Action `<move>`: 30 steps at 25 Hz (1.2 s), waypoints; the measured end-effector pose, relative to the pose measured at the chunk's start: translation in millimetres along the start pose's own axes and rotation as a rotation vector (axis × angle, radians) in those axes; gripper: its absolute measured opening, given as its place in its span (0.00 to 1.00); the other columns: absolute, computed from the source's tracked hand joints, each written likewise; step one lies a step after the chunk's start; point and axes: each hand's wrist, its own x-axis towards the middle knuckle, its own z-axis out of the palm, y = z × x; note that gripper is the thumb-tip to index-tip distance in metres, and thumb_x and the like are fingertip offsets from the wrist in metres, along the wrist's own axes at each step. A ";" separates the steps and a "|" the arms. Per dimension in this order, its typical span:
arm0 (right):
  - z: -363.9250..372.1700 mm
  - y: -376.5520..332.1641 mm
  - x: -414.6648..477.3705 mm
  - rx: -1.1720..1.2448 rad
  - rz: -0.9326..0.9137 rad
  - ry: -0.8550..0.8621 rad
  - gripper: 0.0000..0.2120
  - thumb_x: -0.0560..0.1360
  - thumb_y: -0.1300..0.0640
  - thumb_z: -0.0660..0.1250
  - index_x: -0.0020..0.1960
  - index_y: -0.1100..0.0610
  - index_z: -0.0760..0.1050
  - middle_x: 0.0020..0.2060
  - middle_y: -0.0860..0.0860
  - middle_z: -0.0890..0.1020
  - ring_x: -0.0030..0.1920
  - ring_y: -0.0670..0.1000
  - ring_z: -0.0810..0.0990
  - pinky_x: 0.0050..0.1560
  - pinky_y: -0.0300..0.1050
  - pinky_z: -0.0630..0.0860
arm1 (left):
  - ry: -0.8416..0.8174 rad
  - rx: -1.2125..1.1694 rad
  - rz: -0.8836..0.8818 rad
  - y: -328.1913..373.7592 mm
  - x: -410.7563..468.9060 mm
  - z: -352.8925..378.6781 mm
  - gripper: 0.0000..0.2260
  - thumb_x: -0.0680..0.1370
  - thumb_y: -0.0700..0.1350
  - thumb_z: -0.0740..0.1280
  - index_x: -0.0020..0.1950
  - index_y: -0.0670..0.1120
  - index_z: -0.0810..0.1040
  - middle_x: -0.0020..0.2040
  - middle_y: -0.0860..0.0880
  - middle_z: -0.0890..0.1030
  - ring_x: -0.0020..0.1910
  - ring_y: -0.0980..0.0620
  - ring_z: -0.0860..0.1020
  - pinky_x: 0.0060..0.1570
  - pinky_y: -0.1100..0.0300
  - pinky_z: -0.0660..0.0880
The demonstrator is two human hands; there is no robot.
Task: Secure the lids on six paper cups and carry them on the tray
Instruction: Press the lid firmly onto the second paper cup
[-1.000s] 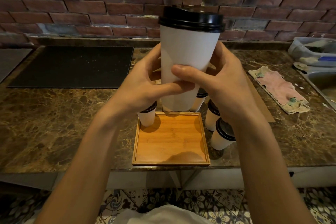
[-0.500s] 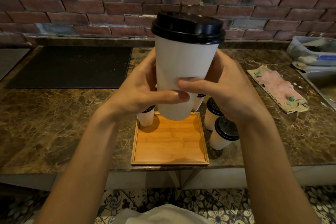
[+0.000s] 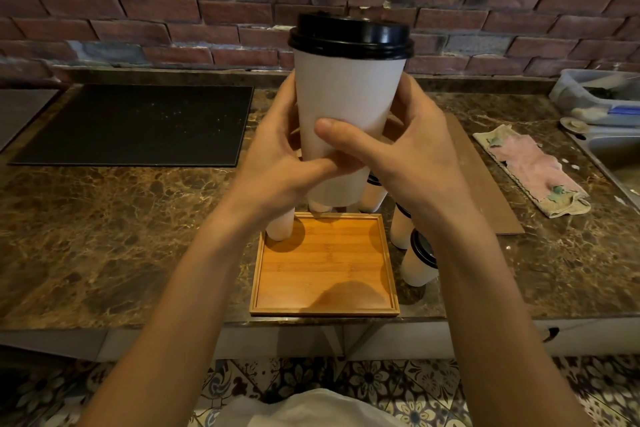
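A tall white paper cup [image 3: 348, 97] with a black lid [image 3: 350, 35] is held up in front of me, above the counter. My left hand [image 3: 277, 159] grips its left side with the thumb across the front. My right hand [image 3: 405, 156] grips its right side, thumb on the front. Below lies a square wooden tray [image 3: 325, 267] with nothing on it. Other lidded white cups stand around the tray: one [image 3: 280, 225] at its far left corner, two [image 3: 419, 263] [image 3: 401, 229] along its right side, and one [image 3: 374, 191] behind, partly hidden by my hands.
The brown marble counter [image 3: 121, 236] ends at a front edge just below the tray. A black mat [image 3: 138, 125] lies at the back left. A pink cloth [image 3: 533, 170], a plastic container [image 3: 599, 94] and a sink edge [image 3: 613, 156] sit at the right. A brick wall [image 3: 173, 3] stands behind.
The held cup dipped slightly lower and nearer to me, then rose back up a little. Both hands keep their grip; the view has shifted slightly.
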 end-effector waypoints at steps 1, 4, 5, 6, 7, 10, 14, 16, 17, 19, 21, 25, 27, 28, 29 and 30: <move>2.9 0.8 -0.1 -0.015 0.002 0.029 0.37 0.66 0.47 0.78 0.70 0.51 0.66 0.59 0.42 0.76 0.58 0.41 0.77 0.54 0.39 0.80 | 0.027 -0.002 0.001 -0.5 0.3 2.3 0.43 0.66 0.40 0.75 0.76 0.46 0.56 0.67 0.48 0.70 0.64 0.53 0.74 0.54 0.61 0.78; 9.9 2.1 -1.6 -0.078 0.003 0.095 0.40 0.65 0.43 0.77 0.72 0.50 0.64 0.56 0.38 0.74 0.57 0.39 0.75 0.53 0.37 0.79 | 0.071 0.001 0.022 -1.5 1.1 8.4 0.42 0.68 0.37 0.75 0.76 0.45 0.55 0.67 0.49 0.70 0.63 0.58 0.73 0.52 0.66 0.76; 11.6 2.3 -2.1 -0.102 0.002 0.110 0.41 0.64 0.42 0.77 0.72 0.50 0.63 0.55 0.37 0.73 0.57 0.38 0.75 0.53 0.37 0.79 | 0.076 -0.003 0.026 -1.8 1.2 9.5 0.42 0.69 0.36 0.74 0.76 0.45 0.55 0.67 0.49 0.69 0.63 0.59 0.73 0.52 0.67 0.76; 12.7 2.5 -2.4 -0.117 0.004 0.120 0.42 0.64 0.42 0.76 0.72 0.50 0.63 0.54 0.36 0.72 0.57 0.38 0.75 0.53 0.38 0.79 | 0.073 -0.006 0.027 -2.0 1.0 10.1 0.41 0.69 0.36 0.74 0.77 0.44 0.54 0.67 0.49 0.69 0.63 0.59 0.73 0.52 0.67 0.76; 12.4 2.4 -2.5 -0.123 0.007 0.125 0.42 0.64 0.42 0.77 0.72 0.50 0.63 0.54 0.36 0.72 0.57 0.39 0.75 0.54 0.38 0.79 | 0.067 -0.005 0.028 -2.1 0.9 9.9 0.42 0.70 0.36 0.74 0.77 0.45 0.54 0.68 0.49 0.69 0.63 0.59 0.73 0.52 0.67 0.76; 4.5 -0.5 -1.9 -0.103 0.008 0.089 0.41 0.64 0.44 0.78 0.72 0.50 0.64 0.59 0.39 0.74 0.58 0.39 0.75 0.55 0.40 0.78 | 0.035 0.029 0.019 -0.6 1.6 5.3 0.44 0.68 0.38 0.75 0.77 0.46 0.53 0.67 0.50 0.69 0.63 0.57 0.73 0.54 0.64 0.77; -8.4 -5.9 -0.7 -0.036 -0.020 -0.039 0.39 0.65 0.47 0.78 0.71 0.50 0.66 0.61 0.43 0.76 0.60 0.43 0.77 0.56 0.45 0.80 | -0.043 0.028 0.045 2.5 1.6 -5.7 0.46 0.66 0.42 0.76 0.77 0.43 0.53 0.66 0.48 0.70 0.63 0.54 0.74 0.55 0.60 0.77; -12.5 -6.4 0.0 -0.004 -0.028 -0.102 0.40 0.64 0.46 0.77 0.72 0.51 0.65 0.62 0.43 0.76 0.61 0.43 0.77 0.56 0.43 0.80 | -0.080 0.014 0.054 3.6 0.8 -9.3 0.46 0.65 0.46 0.75 0.76 0.42 0.53 0.66 0.48 0.70 0.63 0.52 0.75 0.56 0.57 0.77; -13.9 -5.7 0.1 0.008 -0.032 -0.130 0.40 0.64 0.46 0.77 0.72 0.51 0.65 0.62 0.44 0.76 0.61 0.42 0.77 0.56 0.41 0.79 | -0.100 -0.001 0.053 4.1 0.3 -10.7 0.46 0.65 0.46 0.75 0.76 0.43 0.53 0.65 0.48 0.71 0.63 0.51 0.75 0.56 0.56 0.77; -15.0 -2.1 -0.2 0.048 -0.024 -0.170 0.38 0.65 0.49 0.77 0.71 0.51 0.66 0.61 0.44 0.77 0.60 0.41 0.78 0.53 0.38 0.79 | -0.142 -0.031 0.030 4.4 -0.8 -12.6 0.43 0.64 0.47 0.76 0.74 0.45 0.58 0.63 0.49 0.72 0.62 0.50 0.76 0.54 0.56 0.78; -15.0 4.0 -0.3 0.084 -0.009 -0.200 0.37 0.65 0.51 0.77 0.70 0.52 0.66 0.61 0.45 0.77 0.59 0.43 0.79 0.52 0.38 0.79 | -0.185 -0.066 -0.011 2.8 -2.0 -13.0 0.39 0.62 0.48 0.78 0.69 0.49 0.64 0.59 0.53 0.76 0.60 0.51 0.77 0.52 0.59 0.78; -15.3 16.0 -0.8 0.131 0.022 -0.242 0.41 0.63 0.49 0.75 0.72 0.57 0.64 0.61 0.51 0.77 0.61 0.50 0.79 0.55 0.47 0.80 | -0.217 -0.101 -0.076 -1.8 -5.3 -14.6 0.34 0.62 0.44 0.77 0.65 0.51 0.67 0.55 0.60 0.79 0.58 0.53 0.78 0.50 0.63 0.77; -16.2 18.2 -1.8 0.154 0.033 -0.250 0.40 0.63 0.49 0.75 0.72 0.56 0.64 0.61 0.50 0.78 0.60 0.50 0.79 0.55 0.47 0.80 | -0.214 -0.089 -0.080 -1.4 -6.3 -15.0 0.35 0.61 0.47 0.78 0.66 0.52 0.68 0.56 0.59 0.79 0.59 0.52 0.77 0.51 0.62 0.77; -16.8 18.3 -2.0 0.159 0.036 -0.247 0.40 0.64 0.49 0.75 0.72 0.56 0.64 0.60 0.49 0.78 0.60 0.49 0.79 0.54 0.46 0.80 | -0.207 -0.085 -0.075 -0.8 -6.6 -14.8 0.35 0.61 0.47 0.78 0.66 0.53 0.68 0.56 0.58 0.78 0.59 0.52 0.77 0.51 0.62 0.77; -17.2 17.7 -1.8 0.157 0.034 -0.243 0.40 0.64 0.49 0.75 0.72 0.56 0.65 0.60 0.48 0.78 0.60 0.48 0.79 0.54 0.45 0.80 | -0.198 -0.081 -0.066 -0.3 -6.8 -14.2 0.35 0.61 0.47 0.77 0.65 0.53 0.68 0.56 0.58 0.78 0.60 0.52 0.77 0.51 0.62 0.77; -17.3 16.4 -1.5 0.150 0.030 -0.238 0.39 0.64 0.48 0.74 0.71 0.55 0.65 0.60 0.47 0.78 0.60 0.48 0.79 0.54 0.44 0.80 | -0.183 -0.074 -0.058 0.4 -7.0 -13.1 0.34 0.62 0.47 0.77 0.65 0.53 0.68 0.56 0.58 0.78 0.59 0.52 0.77 0.52 0.61 0.77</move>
